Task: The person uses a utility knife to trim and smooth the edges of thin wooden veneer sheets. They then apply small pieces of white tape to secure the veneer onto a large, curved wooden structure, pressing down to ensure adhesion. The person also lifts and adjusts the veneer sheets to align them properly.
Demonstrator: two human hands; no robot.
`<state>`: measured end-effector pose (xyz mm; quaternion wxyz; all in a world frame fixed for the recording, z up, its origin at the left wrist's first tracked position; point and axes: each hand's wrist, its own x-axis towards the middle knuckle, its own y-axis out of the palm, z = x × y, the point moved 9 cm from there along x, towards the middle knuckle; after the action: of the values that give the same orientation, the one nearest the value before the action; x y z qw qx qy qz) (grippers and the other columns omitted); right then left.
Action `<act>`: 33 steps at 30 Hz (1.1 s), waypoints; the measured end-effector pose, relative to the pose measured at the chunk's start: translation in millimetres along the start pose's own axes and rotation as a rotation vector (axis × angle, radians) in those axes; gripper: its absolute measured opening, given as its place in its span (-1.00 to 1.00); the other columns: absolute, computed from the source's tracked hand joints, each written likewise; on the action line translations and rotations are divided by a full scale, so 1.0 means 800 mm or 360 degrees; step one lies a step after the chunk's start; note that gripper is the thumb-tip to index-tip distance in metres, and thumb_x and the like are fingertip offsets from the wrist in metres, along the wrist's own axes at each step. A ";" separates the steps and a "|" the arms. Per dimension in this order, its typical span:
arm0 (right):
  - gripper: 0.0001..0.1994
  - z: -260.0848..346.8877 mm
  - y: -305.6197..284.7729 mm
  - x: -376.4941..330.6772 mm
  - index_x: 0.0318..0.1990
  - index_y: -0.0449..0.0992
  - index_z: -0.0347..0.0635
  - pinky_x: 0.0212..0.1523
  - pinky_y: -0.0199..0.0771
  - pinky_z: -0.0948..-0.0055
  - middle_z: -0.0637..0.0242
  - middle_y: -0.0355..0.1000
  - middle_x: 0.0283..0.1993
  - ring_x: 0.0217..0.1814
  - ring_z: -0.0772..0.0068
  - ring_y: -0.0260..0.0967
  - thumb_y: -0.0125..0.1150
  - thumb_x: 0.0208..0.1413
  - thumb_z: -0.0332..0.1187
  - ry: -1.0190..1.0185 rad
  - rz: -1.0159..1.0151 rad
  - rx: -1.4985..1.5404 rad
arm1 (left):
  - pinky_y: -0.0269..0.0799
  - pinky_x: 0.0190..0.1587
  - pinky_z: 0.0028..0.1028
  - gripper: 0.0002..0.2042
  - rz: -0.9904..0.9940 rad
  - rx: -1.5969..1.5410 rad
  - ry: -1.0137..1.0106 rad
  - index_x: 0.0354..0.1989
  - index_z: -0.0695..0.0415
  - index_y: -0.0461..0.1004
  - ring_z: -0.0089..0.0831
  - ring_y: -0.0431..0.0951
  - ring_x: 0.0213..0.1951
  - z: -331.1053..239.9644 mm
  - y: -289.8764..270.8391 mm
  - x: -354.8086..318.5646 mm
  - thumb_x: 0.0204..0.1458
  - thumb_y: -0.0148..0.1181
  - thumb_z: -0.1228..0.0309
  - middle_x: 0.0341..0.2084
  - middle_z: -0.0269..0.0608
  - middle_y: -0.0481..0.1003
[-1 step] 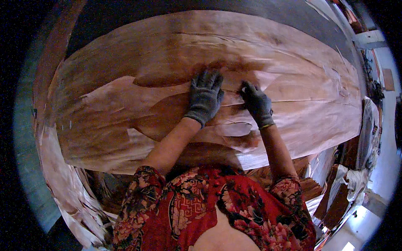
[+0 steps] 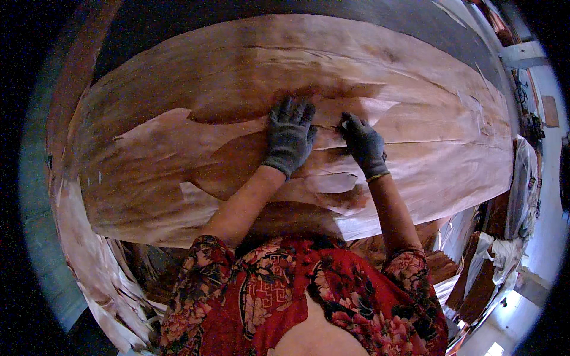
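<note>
No visible shift since earlier frame: both gloved hands staying on same spot of veneer. Left hand (image 2: 290,135) lying flat, fingers spread open, pressing down on large reddish-brown veneer sheet (image 2: 196,77). Right hand (image 2: 363,144) just beside it, fingers curling and pinching torn veneer edge (image 2: 332,127) lying between both hands. Loose pale veneer patch (image 2: 329,183) sitting below right hand, near wrist. Sheet spreading wide across surface, beyond both hands. More veneer strips (image 2: 113,291) hanging far lower left.
</note>
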<state>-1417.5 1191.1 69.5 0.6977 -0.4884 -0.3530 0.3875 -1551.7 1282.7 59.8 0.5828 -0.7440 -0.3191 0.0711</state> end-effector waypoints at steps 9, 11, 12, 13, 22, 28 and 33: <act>-0.78 -0.013 0.056 0.050 -0.44 0.48 -0.19 -0.56 0.27 0.52 0.46 0.37 -0.55 -0.56 0.59 0.24 0.17 0.06 -0.22 0.0586 0.0347 0.1690 | -0.23 0.27 0.04 -0.53 -0.0051 -0.0053 -0.0007 0.08 0.06 0.35 -0.05 0.05 0.25 0.000 0.002 0.003 -0.02 0.07 0.14 0.18 -0.17 0.20; -0.76 -0.021 0.069 0.054 -0.45 0.48 -0.21 -0.56 0.27 0.51 0.44 0.38 -0.56 -0.57 0.59 0.24 0.16 0.06 -0.21 0.0742 0.0410 0.1699 | -0.22 0.26 0.05 -0.53 -0.0049 -0.0110 0.0039 0.08 0.05 0.36 -0.05 0.06 0.25 0.007 0.001 0.000 -0.01 0.06 0.14 0.18 -0.18 0.21; -0.76 -0.028 0.074 0.052 -0.46 0.48 -0.22 -0.56 0.27 0.50 0.43 0.38 -0.57 -0.58 0.59 0.24 0.16 0.06 -0.21 0.0826 0.0425 0.1684 | -0.22 0.26 0.05 -0.54 -0.0062 -0.0079 -0.0032 0.08 0.04 0.36 -0.05 0.07 0.24 0.017 -0.001 -0.002 -0.01 0.05 0.14 0.18 -0.19 0.21; -0.75 -0.029 0.076 0.054 -0.46 0.48 -0.23 -0.56 0.28 0.48 0.41 0.38 -0.58 -0.58 0.59 0.24 0.17 0.05 -0.21 0.0796 0.0430 0.1615 | -0.21 0.25 0.04 -0.54 -0.0068 -0.0051 -0.0098 0.08 0.04 0.36 -0.04 0.08 0.24 0.028 -0.004 -0.004 0.00 0.05 0.14 0.18 -0.20 0.22; -0.72 0.010 0.045 0.061 -0.42 0.49 -0.28 -0.41 0.34 0.44 0.29 0.46 -0.50 -0.45 0.58 0.32 0.21 0.01 -0.18 0.0339 0.0311 0.1018 | -0.13 0.16 0.20 -0.52 -0.0275 0.0193 -0.0353 0.16 -0.09 0.26 0.05 0.08 0.20 0.065 -0.040 0.002 0.00 0.02 0.16 0.17 -0.11 0.18; -0.78 0.042 0.038 0.016 -0.18 0.44 -0.19 -0.38 0.34 0.56 0.46 0.36 -0.27 -0.36 0.61 0.27 0.12 0.10 -0.27 0.0670 0.1093 0.1877 | -0.18 0.13 0.31 -0.54 -0.0291 0.0081 -0.0279 0.14 -0.25 0.29 0.19 0.02 0.22 0.063 -0.048 -0.003 -0.02 0.04 0.14 0.23 -0.01 0.08; -0.77 0.047 0.037 0.019 -0.15 0.44 -0.23 -0.37 0.38 0.54 0.39 0.40 -0.31 -0.38 0.58 0.32 0.07 0.13 -0.29 0.0622 0.0962 0.1791 | -0.34 0.15 0.35 -0.50 -0.0270 -0.0041 -0.0289 0.15 -0.26 0.29 0.25 -0.09 0.26 0.064 -0.040 -0.003 -0.05 0.07 0.10 0.23 0.01 0.08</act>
<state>-1449.0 1226.7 53.2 0.7579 -0.1886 0.1881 0.5955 -1590.7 1327.2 72.3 0.5458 -0.7122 -0.4334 0.0845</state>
